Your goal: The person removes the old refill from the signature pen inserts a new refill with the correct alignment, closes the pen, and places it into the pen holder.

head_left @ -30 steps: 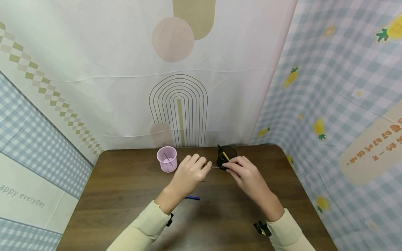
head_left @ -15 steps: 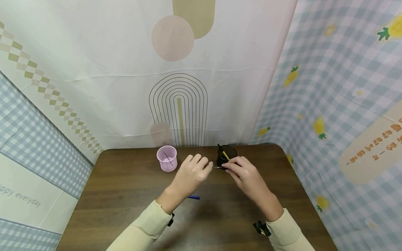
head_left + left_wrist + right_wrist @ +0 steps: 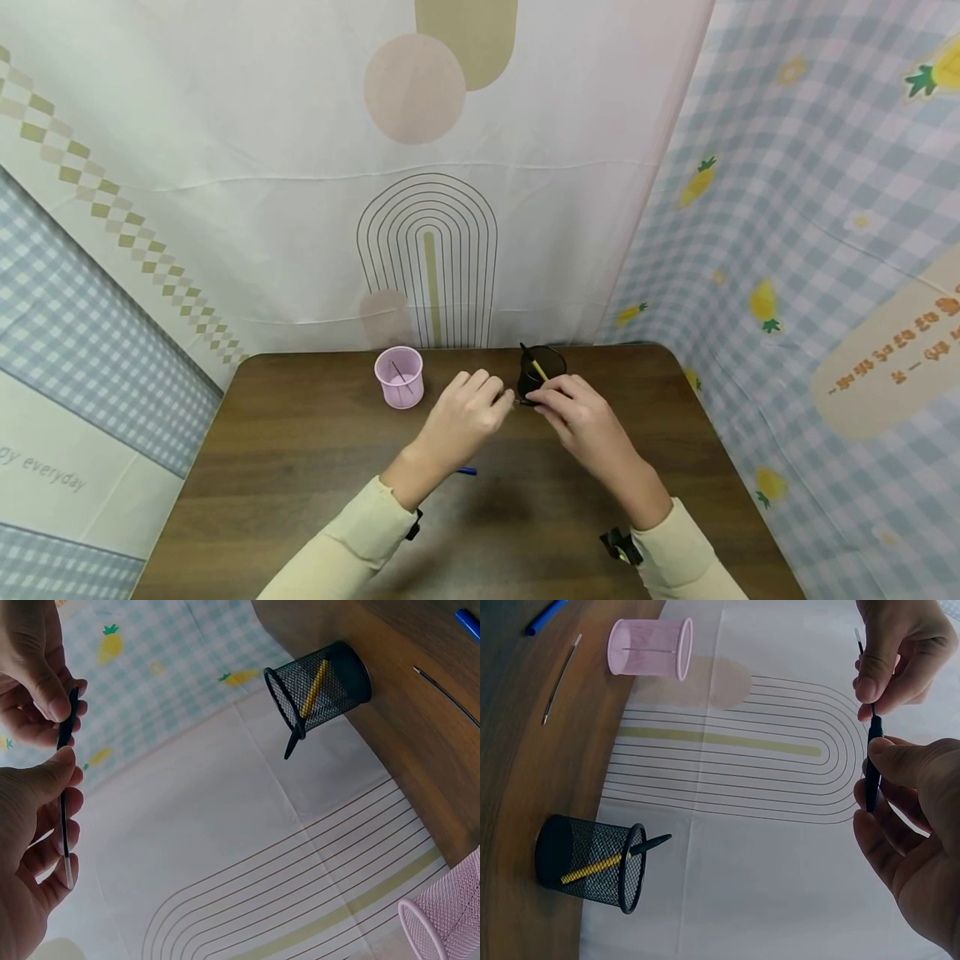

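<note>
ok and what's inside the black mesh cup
A yellow-and-black pen leans inside the black mesh cup, its black end sticking out of the mouth. The yellow part shows through the mesh; the solid base band covers anything at the very bottom.

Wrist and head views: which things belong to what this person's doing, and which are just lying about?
Seemingly in the job:
Thin refill, in the left hand
Black pen part, in the right hand

Lying about, though perhaps useful:
Loose refill on the table
Blue pen-like piece
Pink mesh cup, thin rod inside
Black mesh cup, yellow-and-black pen inside
</note>
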